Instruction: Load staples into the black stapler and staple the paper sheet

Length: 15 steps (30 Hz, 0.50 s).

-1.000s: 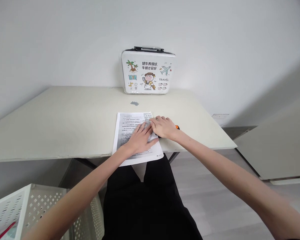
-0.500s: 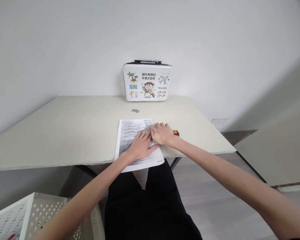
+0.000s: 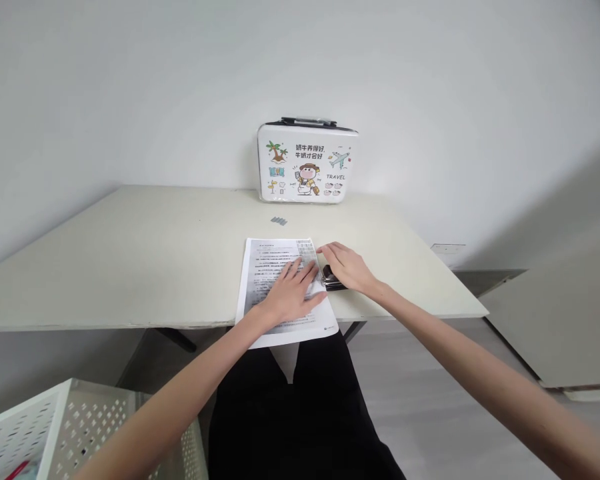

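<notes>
Flat on a printed sheet of paper (image 3: 260,267) lies my left hand (image 3: 290,290), fingers spread. The paper rests at the table's near edge, its lower part hanging over. Just beyond the paper's right edge, my right hand (image 3: 347,267) is curled over a black and silver stapler (image 3: 335,283). The stapler's nose touches or overlaps the paper's edge; I cannot tell which. Its rear is hidden under the hand. Several small grey staple strips (image 3: 279,221) lie farther back on the table.
A white printed case (image 3: 307,163) stands upright against the wall at the table's back. At the lower left is a white perforated basket (image 3: 95,413) with something red inside. The table's (image 3: 155,267) front edge runs above my lap.
My right hand has shifted right, off the paper and my left fingers, and now covers the stapler. The left hand stays on the paper. The view has turned slightly left.
</notes>
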Motion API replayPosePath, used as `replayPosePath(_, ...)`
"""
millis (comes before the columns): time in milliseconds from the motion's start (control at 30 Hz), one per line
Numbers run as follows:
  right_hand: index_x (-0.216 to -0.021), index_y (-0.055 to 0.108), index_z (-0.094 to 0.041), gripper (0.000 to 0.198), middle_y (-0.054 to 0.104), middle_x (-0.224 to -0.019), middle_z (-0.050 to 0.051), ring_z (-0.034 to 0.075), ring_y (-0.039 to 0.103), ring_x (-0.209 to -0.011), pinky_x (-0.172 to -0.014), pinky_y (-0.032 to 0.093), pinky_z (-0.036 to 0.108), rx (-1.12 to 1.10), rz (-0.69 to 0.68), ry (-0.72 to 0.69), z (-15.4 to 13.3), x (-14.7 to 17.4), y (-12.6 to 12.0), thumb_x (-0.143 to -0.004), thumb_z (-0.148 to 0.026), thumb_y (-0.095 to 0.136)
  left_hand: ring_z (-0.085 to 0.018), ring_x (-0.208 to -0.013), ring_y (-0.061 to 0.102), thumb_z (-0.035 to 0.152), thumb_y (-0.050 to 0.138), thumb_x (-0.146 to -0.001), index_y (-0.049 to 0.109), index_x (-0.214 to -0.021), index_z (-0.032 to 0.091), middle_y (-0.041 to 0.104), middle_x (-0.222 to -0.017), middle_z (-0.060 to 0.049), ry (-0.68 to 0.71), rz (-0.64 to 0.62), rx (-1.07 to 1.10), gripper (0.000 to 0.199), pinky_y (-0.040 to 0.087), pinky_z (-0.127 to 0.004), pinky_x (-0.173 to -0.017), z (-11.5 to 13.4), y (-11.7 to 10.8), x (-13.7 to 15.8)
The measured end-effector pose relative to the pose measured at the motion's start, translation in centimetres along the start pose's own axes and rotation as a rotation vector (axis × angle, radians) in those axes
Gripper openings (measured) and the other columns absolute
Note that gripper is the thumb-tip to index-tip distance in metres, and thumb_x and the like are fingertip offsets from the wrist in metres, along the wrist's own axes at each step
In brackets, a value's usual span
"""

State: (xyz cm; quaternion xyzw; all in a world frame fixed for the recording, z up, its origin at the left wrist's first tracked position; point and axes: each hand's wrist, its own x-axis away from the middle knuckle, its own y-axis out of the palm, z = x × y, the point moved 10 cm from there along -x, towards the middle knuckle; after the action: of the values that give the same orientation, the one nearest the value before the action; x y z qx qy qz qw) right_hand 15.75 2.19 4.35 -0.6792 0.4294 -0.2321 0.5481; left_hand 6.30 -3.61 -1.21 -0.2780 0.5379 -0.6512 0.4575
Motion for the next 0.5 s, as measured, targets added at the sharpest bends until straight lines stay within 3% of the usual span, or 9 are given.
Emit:
replayPosePath(133, -0.093, 0.07, -0.023, 0.067, 0.077, -0.1, 0.009, 0.023, 0.072, -0.096, -0.089, 0.048, 0.031, -0.061, 0.132, 0.044, 1.3, 1.3, -0.5, -0.113, -0.047, 0.011, -0.033, -0.165, 0.004, 0.073, 0.023, -0.105, 0.028, -0.169, 0.019, 0.023, -0.176, -0.006, -0.017, -0.033, -0.011, 0.084, 0.005, -0.055, -0.134, -0.1, 0.1, 0.1)
replayPosePath(300, -0.089, 0.068, -0.022, 0.07, 0.078, -0.094, 0.011, 0.025, 0.072, -0.089, -0.081, 0.046, 0.033, -0.047, 0.188, 0.102, 2.7, 2.3, 0.1, -0.112, -0.048, 0.008, -0.032, -0.165, 0.004, 0.074, 0.022, -0.105, 0.028, -0.169, 0.021, 0.02, -0.177, -0.003, -0.028, -0.049, -0.023, 0.083, 0.005, -0.053, -0.134, -0.5, -0.1, 0.5)
replayPosePath(500, -0.083, 0.066, -0.023, 0.067, 0.078, -0.09, 0.008, 0.024, 0.071, -0.084, -0.077, 0.044, 0.033, -0.087, 0.253, 0.1, 4.5, 3.1, -0.8, -0.112, -0.049, 0.012, -0.031, -0.165, 0.004, 0.073, 0.025, -0.105, 0.024, -0.17, 0.026, 0.018, -0.177, 0.0, -0.042, -0.075, -0.015, 0.081, 0.007, -0.053, -0.134, -1.2, -0.3, 1.2)
